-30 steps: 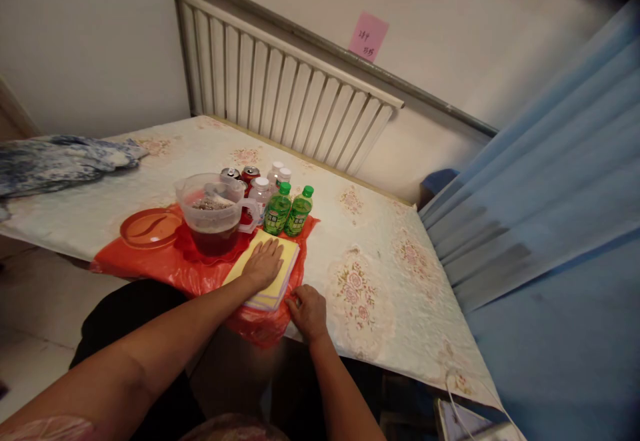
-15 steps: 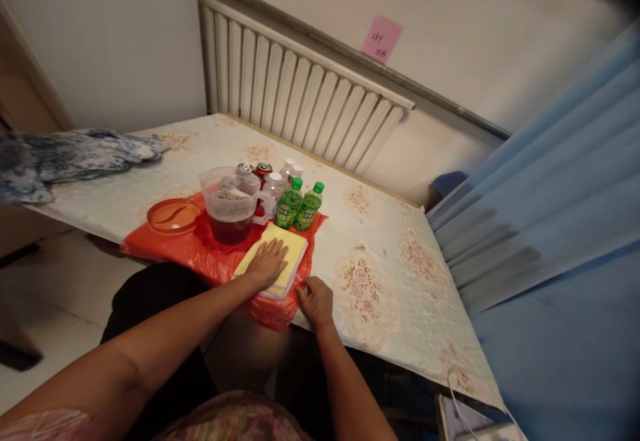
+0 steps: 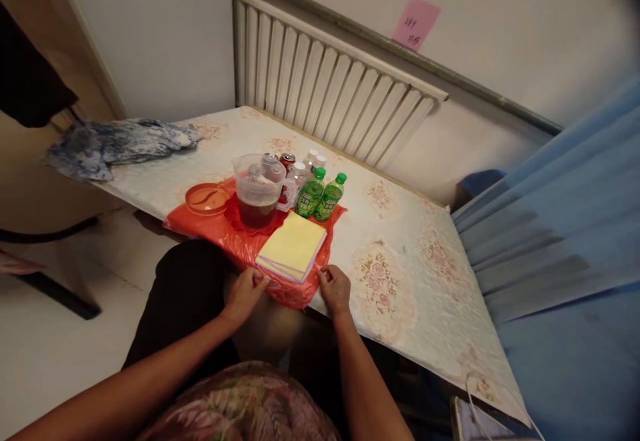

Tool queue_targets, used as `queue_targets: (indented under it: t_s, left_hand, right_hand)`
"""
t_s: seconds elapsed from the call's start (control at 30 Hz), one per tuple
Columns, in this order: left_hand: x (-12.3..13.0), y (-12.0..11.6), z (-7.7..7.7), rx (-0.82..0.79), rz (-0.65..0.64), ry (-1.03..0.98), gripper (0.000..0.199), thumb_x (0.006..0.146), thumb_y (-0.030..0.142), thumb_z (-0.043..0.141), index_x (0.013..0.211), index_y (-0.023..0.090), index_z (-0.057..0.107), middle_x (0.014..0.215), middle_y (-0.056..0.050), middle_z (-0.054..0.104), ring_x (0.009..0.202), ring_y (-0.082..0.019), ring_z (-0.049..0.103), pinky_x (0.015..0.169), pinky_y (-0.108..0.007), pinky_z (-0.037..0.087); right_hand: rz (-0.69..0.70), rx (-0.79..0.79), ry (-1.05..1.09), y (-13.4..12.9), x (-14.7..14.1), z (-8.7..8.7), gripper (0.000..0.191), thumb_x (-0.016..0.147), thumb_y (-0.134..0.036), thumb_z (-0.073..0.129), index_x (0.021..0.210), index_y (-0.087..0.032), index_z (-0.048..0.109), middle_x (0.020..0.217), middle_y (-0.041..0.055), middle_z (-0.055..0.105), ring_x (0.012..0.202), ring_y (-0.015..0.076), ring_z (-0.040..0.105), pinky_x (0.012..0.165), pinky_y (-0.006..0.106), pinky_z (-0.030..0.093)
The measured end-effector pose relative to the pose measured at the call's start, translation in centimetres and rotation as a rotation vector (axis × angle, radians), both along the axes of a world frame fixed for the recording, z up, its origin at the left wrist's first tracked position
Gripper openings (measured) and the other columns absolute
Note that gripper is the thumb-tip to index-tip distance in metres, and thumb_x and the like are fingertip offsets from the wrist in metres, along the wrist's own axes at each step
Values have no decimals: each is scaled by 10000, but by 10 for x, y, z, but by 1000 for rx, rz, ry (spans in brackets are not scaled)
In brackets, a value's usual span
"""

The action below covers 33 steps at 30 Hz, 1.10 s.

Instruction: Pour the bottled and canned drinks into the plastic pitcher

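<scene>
My left hand (image 3: 245,297) is at the near table edge, its thumb and fingers closed on the edge of a red plastic bag (image 3: 227,244) spread on the table. At the bag's right front corner, my right hand (image 3: 336,289) pinches the same plastic. Between and just beyond my hands lies a folded yellow cloth (image 3: 293,241) on the bag. Behind it to the left, a clear pitcher (image 3: 260,191) of dark liquid stands on a red scalloped dish (image 3: 234,217). Two green drink bottles (image 3: 310,195) stand behind the cloth.
An orange round lid (image 3: 207,199) lies left of the pitcher. White-capped bottles (image 3: 299,173) and cans (image 3: 287,161) stand behind it. A patterned cloth (image 3: 135,142) lies at the table's far left. A radiator (image 3: 330,81) lines the wall; a blue curtain (image 3: 560,241) hangs right.
My left hand has come off the yellow cloth and moved toward me to the bag's front edge. My right hand stays by the bag's right corner. The view has shifted left.
</scene>
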<state>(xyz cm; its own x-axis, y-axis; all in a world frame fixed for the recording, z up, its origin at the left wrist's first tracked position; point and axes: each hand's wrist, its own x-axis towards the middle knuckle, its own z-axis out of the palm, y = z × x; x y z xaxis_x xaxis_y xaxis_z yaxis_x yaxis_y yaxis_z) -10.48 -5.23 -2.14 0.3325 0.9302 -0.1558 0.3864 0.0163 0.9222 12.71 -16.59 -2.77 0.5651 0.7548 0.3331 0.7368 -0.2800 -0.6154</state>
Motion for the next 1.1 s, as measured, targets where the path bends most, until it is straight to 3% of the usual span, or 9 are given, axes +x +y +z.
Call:
queue_targets:
  t_s: [0.13, 0.23, 0.33, 0.43, 0.53, 0.7, 1.1]
  left_hand:
    - [-3, -18, -15, -280, 92, -75, 339, 728, 461, 705, 701, 232, 456, 581, 61, 498, 589, -163, 545, 554, -262, 408]
    - [2, -19, -17, -472, 63, -187, 425, 683, 564, 740, 777, 212, 522, 690, 21, 630, 649, -168, 620, 574, -265, 466]
    - [8, -15, -16, -623, 26, -291, 448, 628, 527, 802, 856, 195, 605, 864, -34, 724, 761, -183, 679, 657, -279, 531]
    - [12, -12, -20, -740, 33, -350, 369, 620, 392, 836, 847, 183, 634, 832, -36, 736, 748, -174, 689, 689, -274, 552]
    - [13, -11, -26, -820, 58, -397, 278, 644, 269, 823, 826, 171, 636, 762, -16, 723, 696, -146, 679, 688, -246, 552]
    - [8, -9, -33, -910, 51, -497, 214, 707, 162, 765, 886, 174, 648, 807, -3, 729, 683, -106, 675, 698, -203, 550]
    - [9, -8, -32, -1042, -36, -596, 125, 763, 159, 724, 881, 154, 685, 846, -41, 756, 749, -135, 703, 700, -206, 556]
  right_hand:
    - [-26, 32, 35, -2, -1, -3, 227, 856, -360, 538, 822, -197, 692, 631, -23, 571, 586, 141, 515, 597, 238, 381]
    - [-49, 52, 54, -5, -4, -3, 240, 852, -359, 526, 812, -191, 692, 625, -21, 573, 580, 143, 515, 600, 243, 389]
    - [-62, 62, 67, -7, -7, -3, 236, 840, -358, 533, 803, -190, 693, 622, -18, 582, 582, 147, 520, 601, 246, 393]
    - [-64, 68, 77, -9, -9, -3, 231, 837, -358, 534, 802, -192, 692, 637, -11, 596, 596, 152, 529, 606, 249, 398]
    - [-60, 74, 84, -10, -10, -4, 222, 838, -348, 536, 799, -192, 690, 651, -8, 603, 603, 153, 534, 611, 251, 399]
    - [-50, 85, 89, -11, -11, -2, 225, 846, -334, 525, 778, -189, 683, 671, 0, 616, 623, 154, 541, 635, 254, 404]
    - [-55, 105, 109, -12, -13, 0, 228, 834, -330, 524, 754, -182, 677, 653, 2, 614, 601, 149, 527, 615, 249, 398]
